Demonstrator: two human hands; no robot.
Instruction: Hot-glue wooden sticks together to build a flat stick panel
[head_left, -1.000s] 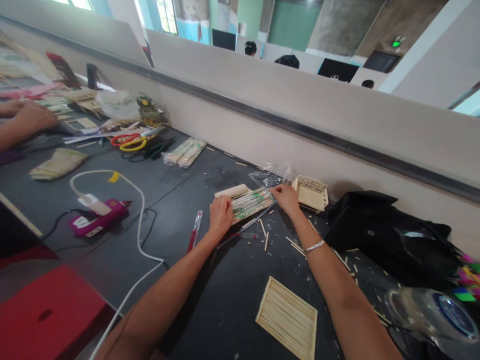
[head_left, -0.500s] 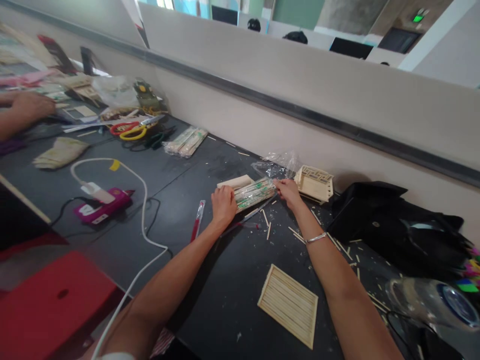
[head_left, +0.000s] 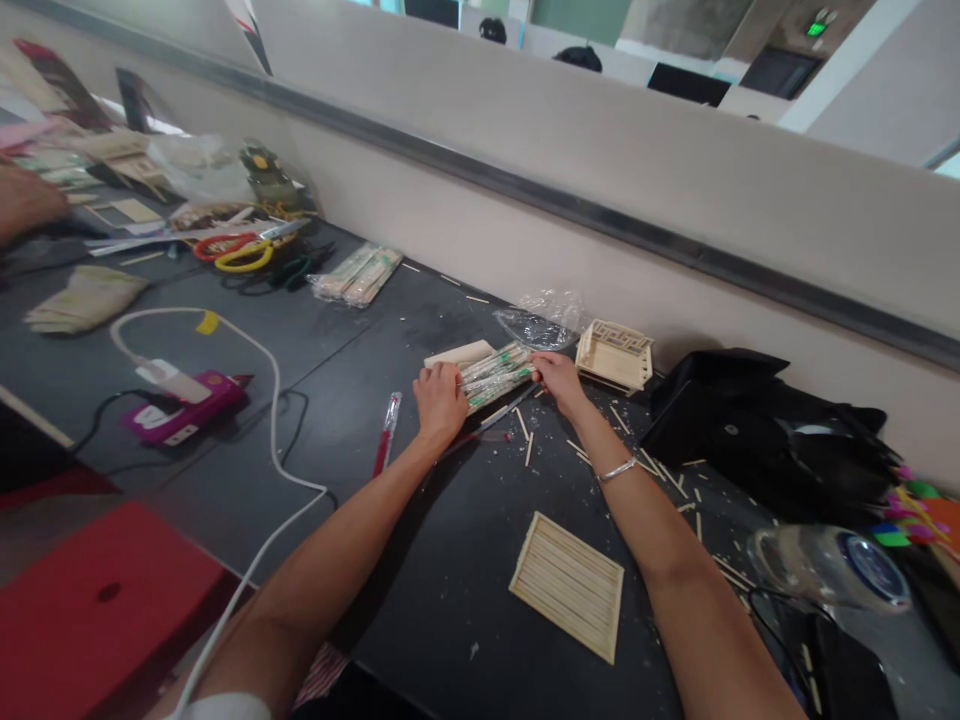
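A clear plastic packet of wooden sticks (head_left: 496, 376) with green print lies between my two hands on the dark table. My left hand (head_left: 440, 402) is closed over its left end, fingers bent. At the other end, my right hand (head_left: 557, 380) pinches the packet's edge. Just behind the packet is a pale wooden block or roll (head_left: 459, 354). A small wooden tray-like frame with lattice (head_left: 615, 355) stands beyond my right hand, beside crumpled clear plastic (head_left: 546, 318). Nearer to me, a flat panel of glued sticks (head_left: 568, 585) lies between my forearms.
Loose sticks (head_left: 529, 450) and crumbs litter the right side, near a black bag (head_left: 757, 430) and a clear jar (head_left: 825, 567). Leftward are a red-wrapped tool (head_left: 386, 435), a purple power strip (head_left: 184, 408) with a white cable, scissors (head_left: 244, 257), another stick packet (head_left: 357, 274) and another person's hand (head_left: 28, 203).
The view has shifted slightly, so things sit a little further left. Both hands stay at the two ends of the packet. The other person's hand shows less at the left edge.
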